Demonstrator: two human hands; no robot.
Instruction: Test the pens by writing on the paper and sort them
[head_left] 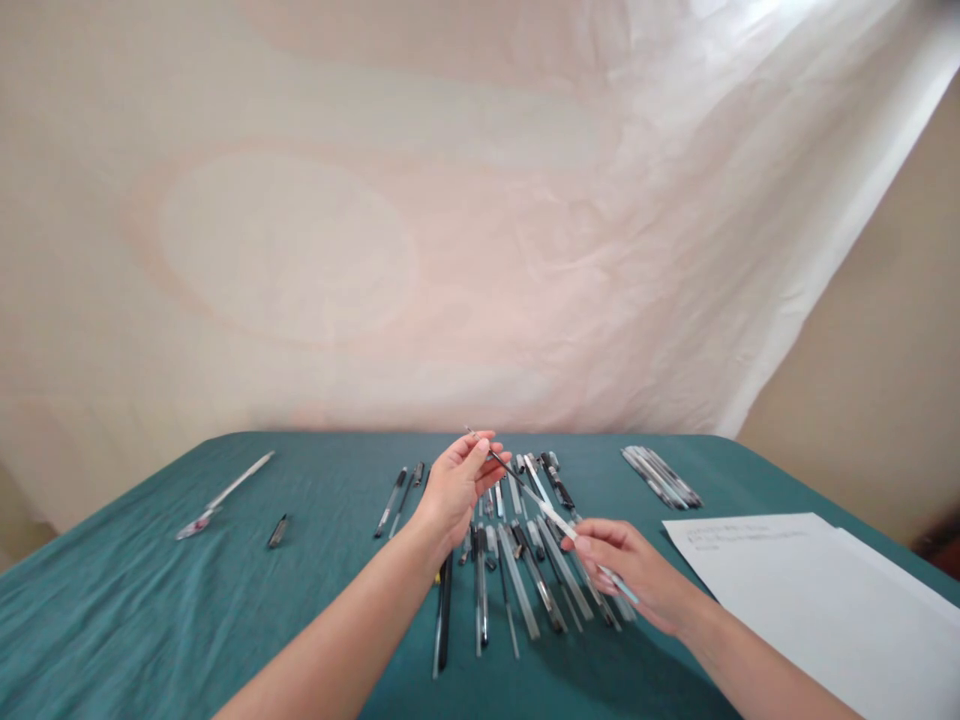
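Observation:
My left hand pinches a thin dark pen refill between thumb and fingers, its tip pointing up and away. The refill's lower end meets or enters a pale pen barrel; which of the two I cannot tell. Fingers closed around that barrel, my right hand holds it slanting down to the right. Both hands are raised over a spread of pen parts: clear barrels, dark refills, caps and pens, including a black pen at the near left.
A row of pens lies at the back right. White paper sheets, one with writing, cover the right front. A white stick-like item with a clear end and a small dark cap lie left on the green cloth.

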